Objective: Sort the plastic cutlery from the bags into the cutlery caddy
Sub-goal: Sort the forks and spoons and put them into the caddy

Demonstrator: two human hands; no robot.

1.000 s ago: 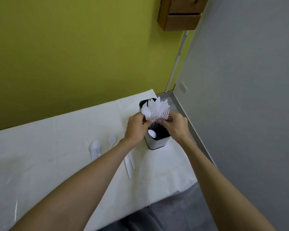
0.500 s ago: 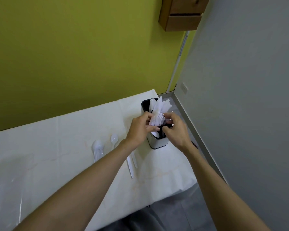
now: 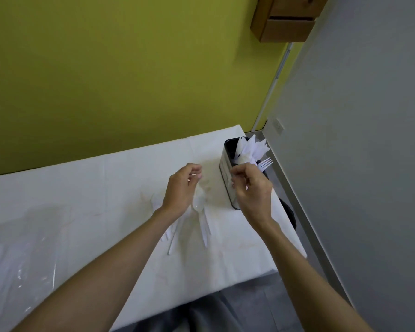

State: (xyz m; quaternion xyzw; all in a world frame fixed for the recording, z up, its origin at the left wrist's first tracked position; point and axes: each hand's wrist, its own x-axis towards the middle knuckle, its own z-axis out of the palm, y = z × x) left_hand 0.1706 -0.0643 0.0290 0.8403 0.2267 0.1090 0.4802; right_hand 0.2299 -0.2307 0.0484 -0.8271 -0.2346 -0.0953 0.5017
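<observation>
The dark cutlery caddy [image 3: 225, 171] stands at the table's far right corner. A fanned bunch of white plastic cutlery [image 3: 250, 148] sticks up out of it, and one white fork [image 3: 265, 163] leans out to the right. My right hand [image 3: 253, 190] hovers over the caddy's near half with its fingers curled at the base of the bunch; whether it grips anything is hidden. My left hand [image 3: 181, 189] is left of the caddy, fingers loosely curled and holding nothing. Below it, loose clear spoons [image 3: 198, 202] and white knives [image 3: 204, 227] lie on the cloth.
A white cloth covers the table [image 3: 94, 188]. Crumpled clear plastic bags [image 3: 17, 257] lie at the left. The table's right edge runs just past the caddy, with a dark round object [image 3: 290, 215] on the floor below. A green wall is behind and a grey wall to the right.
The bunch of cutlery that both hands held has gone down into the caddy. My left hand has let go and moved left, away from the caddy. My right hand stays at the caddy.
</observation>
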